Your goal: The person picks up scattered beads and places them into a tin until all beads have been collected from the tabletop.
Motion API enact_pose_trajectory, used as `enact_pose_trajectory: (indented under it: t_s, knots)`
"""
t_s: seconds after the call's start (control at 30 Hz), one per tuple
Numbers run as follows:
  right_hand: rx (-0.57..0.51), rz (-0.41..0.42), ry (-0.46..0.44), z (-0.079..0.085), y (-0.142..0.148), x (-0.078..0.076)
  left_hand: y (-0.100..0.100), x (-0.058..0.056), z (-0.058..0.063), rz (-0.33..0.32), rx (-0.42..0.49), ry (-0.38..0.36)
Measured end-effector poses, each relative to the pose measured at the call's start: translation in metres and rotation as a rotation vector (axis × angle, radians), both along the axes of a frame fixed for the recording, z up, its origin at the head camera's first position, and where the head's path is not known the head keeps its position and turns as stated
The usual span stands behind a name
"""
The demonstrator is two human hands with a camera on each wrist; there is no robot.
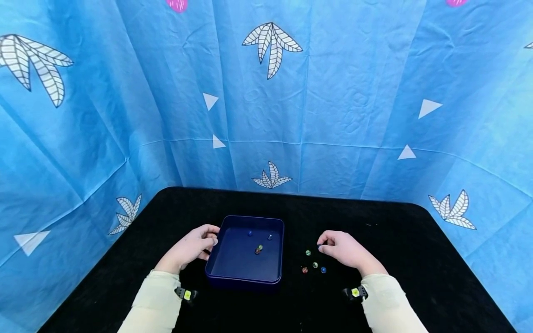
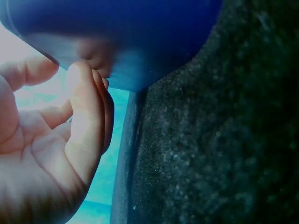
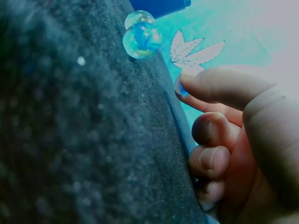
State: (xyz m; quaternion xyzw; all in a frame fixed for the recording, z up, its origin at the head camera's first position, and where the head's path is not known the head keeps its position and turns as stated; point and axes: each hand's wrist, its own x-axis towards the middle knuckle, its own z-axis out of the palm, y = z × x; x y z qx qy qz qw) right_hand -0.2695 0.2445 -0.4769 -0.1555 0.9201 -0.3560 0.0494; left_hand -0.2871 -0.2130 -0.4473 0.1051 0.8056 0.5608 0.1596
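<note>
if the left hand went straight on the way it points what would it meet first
The blue box. The left hand is right at its side wall, apparently touching, though exact contact is hard to judge.

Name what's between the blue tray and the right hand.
In the head view, a green marble lies between the tray and the right hand; a red marble, a pale green marble and a blue marble sit lower in the picture.
</note>
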Motion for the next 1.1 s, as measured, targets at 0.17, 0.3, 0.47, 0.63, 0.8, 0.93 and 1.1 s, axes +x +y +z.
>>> enact_pose_trajectory:
  t_s: [0.17,0.3,0.47,0.63,0.8,0.93,1.1]
  knots:
    - [-0.001,0.003,0.001,0.000,-0.001,0.000,-0.001,0.001,-0.001,-0.004,-0.001,0.001]
    - [0.002,0.002,0.008,0.001,-0.002,-0.001,-0.003,0.000,-0.002,-0.012,0.003,-0.001]
    - [-0.002,-0.004,0.011,0.002,-0.002,0.000,-0.005,-0.001,-0.003,-0.024,0.008,-0.002]
    - [-0.011,-0.018,0.012,0.004,-0.004,0.002,-0.006,-0.002,-0.004,-0.037,0.017,-0.004]
    - [-0.033,-0.029,0.050,0.015,-0.008,0.004,-0.006,-0.003,-0.003,-0.045,0.020,-0.009]
    - [-0.042,-0.054,0.097,0.026,-0.013,0.007,-0.005,-0.003,-0.003,-0.044,0.015,-0.003]
    - [-0.055,-0.041,0.107,0.036,-0.025,0.007,-0.005,-0.002,-0.004,-0.034,0.008,-0.007]
